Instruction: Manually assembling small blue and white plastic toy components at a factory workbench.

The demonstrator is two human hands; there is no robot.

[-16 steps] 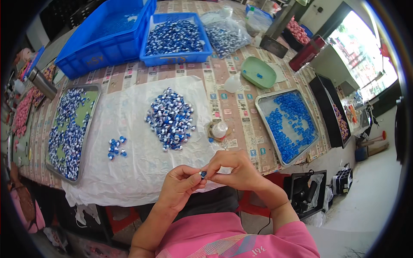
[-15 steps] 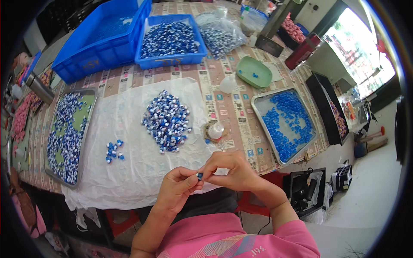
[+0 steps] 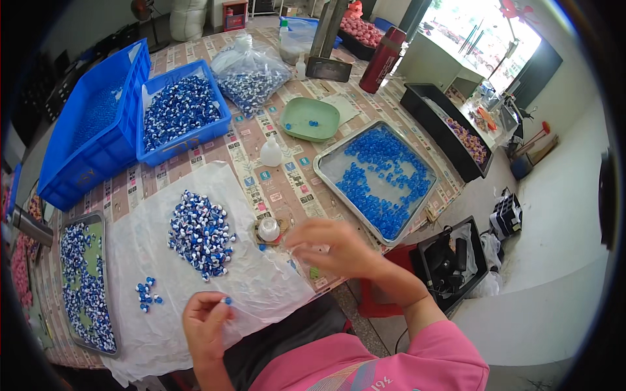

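From here, the left hand (image 3: 205, 320) pinches a blue bead (image 3: 226, 301), probably because it is tiny, but whether the blurred right hand (image 3: 331, 246) holds something, I cannot tell.

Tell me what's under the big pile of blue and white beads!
A white sheet shows all around the bead pile. The spot right beneath is covered, so I can't see it.

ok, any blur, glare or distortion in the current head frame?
Head view: right hand smeared by motion, left hand noticeably crisper; head view: bright window largely blown out; head view: fisheye bows straight edges toward the rim, and the corners go black.
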